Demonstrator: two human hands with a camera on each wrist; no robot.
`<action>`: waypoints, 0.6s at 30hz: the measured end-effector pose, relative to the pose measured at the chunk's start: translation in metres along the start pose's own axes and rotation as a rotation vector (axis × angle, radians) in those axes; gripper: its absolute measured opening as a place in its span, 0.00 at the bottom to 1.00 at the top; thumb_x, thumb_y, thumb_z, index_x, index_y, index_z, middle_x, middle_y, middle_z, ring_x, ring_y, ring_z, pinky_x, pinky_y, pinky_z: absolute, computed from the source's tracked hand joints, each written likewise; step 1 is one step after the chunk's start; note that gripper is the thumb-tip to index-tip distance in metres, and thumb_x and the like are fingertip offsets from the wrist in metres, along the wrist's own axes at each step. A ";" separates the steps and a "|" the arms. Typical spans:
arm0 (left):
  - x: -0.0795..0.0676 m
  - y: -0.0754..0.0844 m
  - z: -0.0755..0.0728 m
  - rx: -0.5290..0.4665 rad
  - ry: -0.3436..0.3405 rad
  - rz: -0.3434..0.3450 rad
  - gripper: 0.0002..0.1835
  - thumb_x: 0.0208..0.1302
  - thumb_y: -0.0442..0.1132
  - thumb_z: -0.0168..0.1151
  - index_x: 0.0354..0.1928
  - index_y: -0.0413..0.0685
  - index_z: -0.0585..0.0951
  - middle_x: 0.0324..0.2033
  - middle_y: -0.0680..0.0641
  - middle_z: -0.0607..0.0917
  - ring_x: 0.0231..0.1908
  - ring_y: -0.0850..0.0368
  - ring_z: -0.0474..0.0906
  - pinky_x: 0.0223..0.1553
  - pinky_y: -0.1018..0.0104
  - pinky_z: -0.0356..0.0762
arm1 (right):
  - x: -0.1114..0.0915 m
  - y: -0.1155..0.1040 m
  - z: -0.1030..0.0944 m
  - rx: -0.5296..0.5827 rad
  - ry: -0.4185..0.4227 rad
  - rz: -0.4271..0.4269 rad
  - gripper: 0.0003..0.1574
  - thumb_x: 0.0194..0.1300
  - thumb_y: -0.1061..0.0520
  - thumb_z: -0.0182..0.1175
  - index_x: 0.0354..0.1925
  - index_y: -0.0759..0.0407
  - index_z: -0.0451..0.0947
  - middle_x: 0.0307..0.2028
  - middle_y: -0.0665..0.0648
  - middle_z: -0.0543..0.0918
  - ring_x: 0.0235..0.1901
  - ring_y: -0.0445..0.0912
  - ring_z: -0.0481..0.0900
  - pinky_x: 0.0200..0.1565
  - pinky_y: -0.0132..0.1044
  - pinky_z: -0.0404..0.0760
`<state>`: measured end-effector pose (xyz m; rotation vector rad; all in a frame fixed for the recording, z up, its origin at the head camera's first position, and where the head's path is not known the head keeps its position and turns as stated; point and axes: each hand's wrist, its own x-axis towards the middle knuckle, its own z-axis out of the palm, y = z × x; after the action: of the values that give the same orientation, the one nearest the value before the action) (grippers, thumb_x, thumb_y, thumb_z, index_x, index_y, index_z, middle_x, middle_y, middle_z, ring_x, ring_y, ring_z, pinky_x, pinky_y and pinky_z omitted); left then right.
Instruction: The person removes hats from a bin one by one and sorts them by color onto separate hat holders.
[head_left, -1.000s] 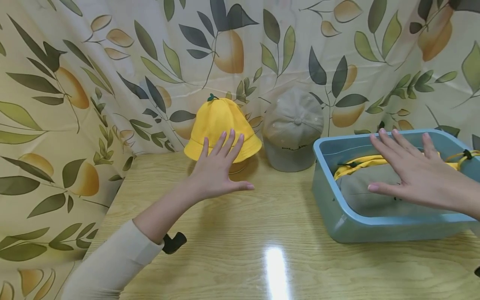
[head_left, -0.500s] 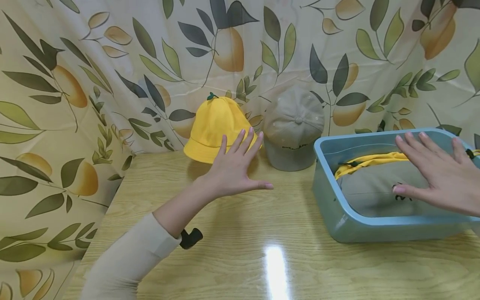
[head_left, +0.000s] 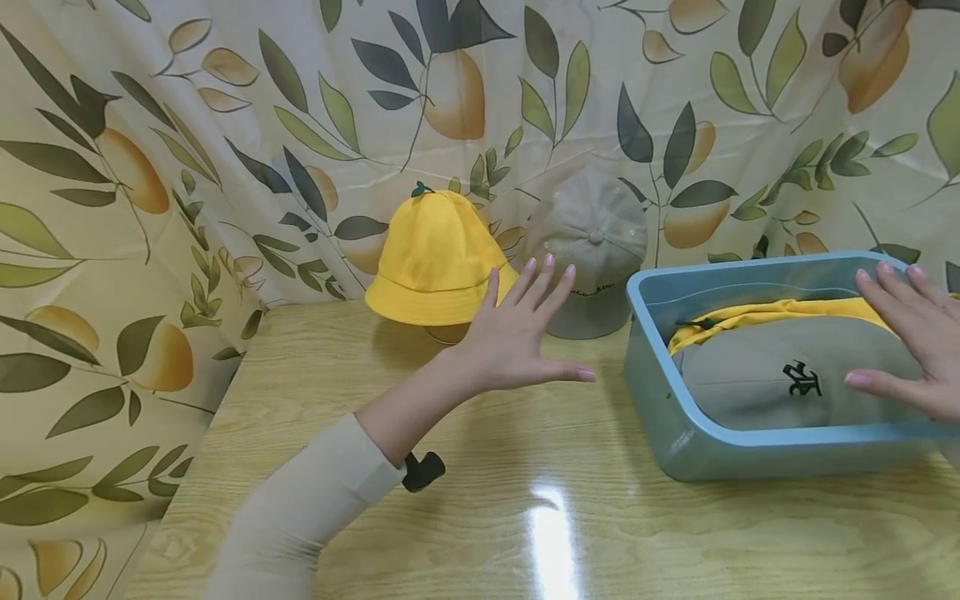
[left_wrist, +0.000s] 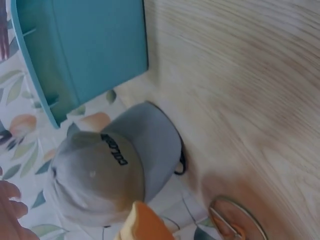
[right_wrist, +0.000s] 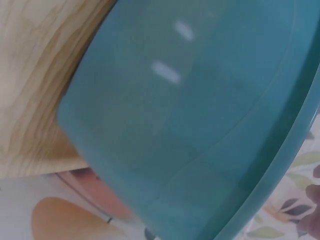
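We see 2 hands, L & R, both w/ fingers spread straight & nothing held. L hand (head_left: 510, 337) hovers over the bench (head_left: 465, 550), in front of the hats in head view; R hand (head_left: 918, 342) is at the R end of 1 blue bin (head_left: 772, 454), overlapping its rim in that view; contact we can't tell.

At the back of the bench we count 2 hats: 1 yel bucket hat (head_left: 435, 254) w/ a small grn sprig on top, & just R of it 1 gry cap (head_left: 588, 221), brim down, dk lettering on front, near the bin.

In the bin: 1 gry-grn cap (head_left: 738, 362) w/ 1 blk motif, & yel cloth (head_left: 787, 312) behind it, no. of pcs unclear. Behind all: leaf-&-fruit curtain (head_left: 330, 75).
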<state>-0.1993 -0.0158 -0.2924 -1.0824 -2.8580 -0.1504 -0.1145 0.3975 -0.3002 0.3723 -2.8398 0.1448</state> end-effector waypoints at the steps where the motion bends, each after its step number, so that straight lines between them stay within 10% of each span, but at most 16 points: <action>1: 0.002 0.002 0.001 -0.001 -0.002 0.003 0.59 0.51 0.80 0.46 0.72 0.63 0.28 0.72 0.52 0.28 0.71 0.58 0.19 0.68 0.41 0.24 | -0.001 0.001 0.000 0.000 -0.009 0.024 0.67 0.58 0.31 0.57 0.74 0.59 0.30 0.72 0.65 0.30 0.71 0.53 0.19 0.68 0.51 0.21; 14: 0.022 0.030 0.011 0.009 -0.017 0.039 0.59 0.50 0.81 0.44 0.72 0.63 0.27 0.73 0.52 0.28 0.71 0.56 0.20 0.68 0.41 0.24 | -0.021 0.042 0.017 0.015 0.028 0.117 0.66 0.59 0.35 0.60 0.74 0.56 0.29 0.73 0.51 0.25 0.71 0.53 0.20 0.67 0.57 0.21; 18: 0.027 0.041 0.014 0.022 -0.030 0.043 0.60 0.50 0.81 0.44 0.72 0.63 0.26 0.72 0.52 0.27 0.71 0.56 0.20 0.69 0.42 0.24 | -0.027 0.092 0.044 -0.016 0.043 0.112 0.70 0.54 0.31 0.63 0.74 0.55 0.30 0.73 0.52 0.26 0.72 0.51 0.21 0.67 0.56 0.21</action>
<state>-0.1932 0.0342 -0.3010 -1.1508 -2.8528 -0.0999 -0.1254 0.4868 -0.3554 0.2039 -2.8183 0.1507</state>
